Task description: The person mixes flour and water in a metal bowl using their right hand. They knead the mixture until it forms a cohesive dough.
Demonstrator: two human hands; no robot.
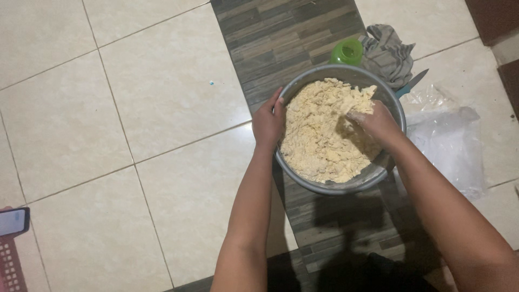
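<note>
Head view: the left hand [268,121] braces the rim of the metal bowl [373,174], which sits on the floor, with its fingers curled against the edge. The right hand [377,120] digs into crumbly yellow dough [319,135], its fingers closed on a clump. Steadying the bowl firmly while squeezing likely keeps crumbs from spilling toward the plastic bag [451,143].

glossy cream floor tiles [108,108], dark wood-look tile strip [281,38] down the middle, dim indoor light
</note>
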